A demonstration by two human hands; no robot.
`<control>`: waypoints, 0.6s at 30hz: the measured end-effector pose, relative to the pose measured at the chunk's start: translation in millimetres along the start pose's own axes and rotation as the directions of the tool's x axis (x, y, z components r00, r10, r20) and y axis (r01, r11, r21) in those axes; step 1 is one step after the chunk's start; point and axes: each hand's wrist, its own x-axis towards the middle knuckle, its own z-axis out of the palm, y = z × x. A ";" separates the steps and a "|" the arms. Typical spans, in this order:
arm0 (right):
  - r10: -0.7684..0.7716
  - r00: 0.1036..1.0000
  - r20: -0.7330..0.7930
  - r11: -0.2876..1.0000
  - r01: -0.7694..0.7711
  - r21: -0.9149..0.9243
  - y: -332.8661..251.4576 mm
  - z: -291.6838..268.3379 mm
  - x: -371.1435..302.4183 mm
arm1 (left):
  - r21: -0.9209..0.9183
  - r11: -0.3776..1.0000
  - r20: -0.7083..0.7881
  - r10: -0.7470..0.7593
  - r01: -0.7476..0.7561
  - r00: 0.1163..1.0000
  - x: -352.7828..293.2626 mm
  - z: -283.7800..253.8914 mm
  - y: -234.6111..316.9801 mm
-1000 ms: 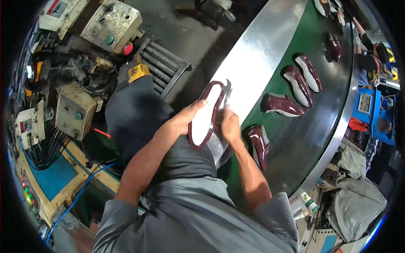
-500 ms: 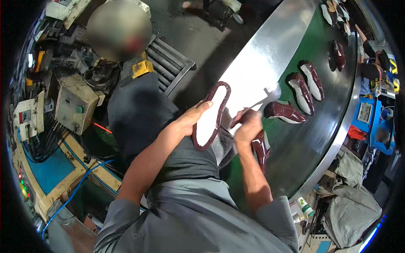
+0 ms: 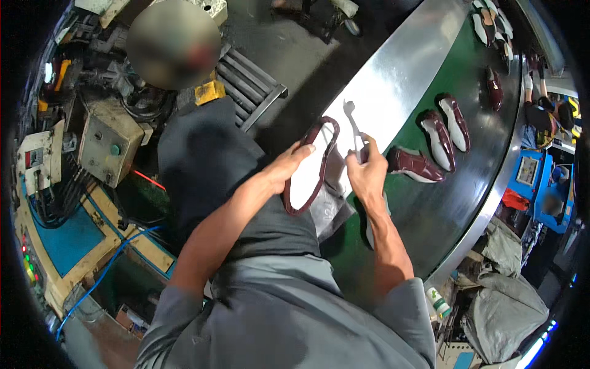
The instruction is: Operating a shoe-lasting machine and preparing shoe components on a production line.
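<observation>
My left hand (image 3: 287, 165) is closed around the edge of a maroon shoe (image 3: 307, 175), turned so its long white underside faces up with a maroon rim around it. In my right hand (image 3: 367, 175) is a slim grey hand tool with a flared tip (image 3: 352, 120). The tool points away from me, its tip beside the shoe's far end and apart from it. My fingers hide the tool's lower end. A grey cloth (image 3: 332, 214) lies over my lap below the shoe. Beside my right forearm another shoe (image 3: 370, 232) is mostly hidden.
To my right, a curved conveyor with a green and dark surface (image 3: 424, 227) carries maroon shoes (image 3: 418, 164), with more at its far end. A shiny metal ledge (image 3: 393, 67) edges it. Left stand a machine with a control box (image 3: 104, 147) and a slatted rack (image 3: 251, 83).
My right hand has turned and risen slightly. The tool, blurred and pointing right before, now points away from me beside the shoe. The held shoe has tilted a little.
</observation>
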 end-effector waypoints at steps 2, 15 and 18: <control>-0.154 0.968 -0.199 0.977 0.120 -0.176 25.8 13.7 12.7 | 0.038 0.998 -0.040 0.043 -0.042 0.998 2.1 9.0 -1.6; -0.101 0.950 0.294 0.788 0.257 -0.560 98.6 18.7 32.3 | 0.071 0.997 -0.148 -0.008 0.018 0.989 3.8 2.2 -11.0; -0.135 0.987 -0.082 0.923 0.095 -0.372 39.8 -6.2 38.8 | -0.008 1.000 -0.025 -0.004 0.003 1.000 -5.5 8.4 7.9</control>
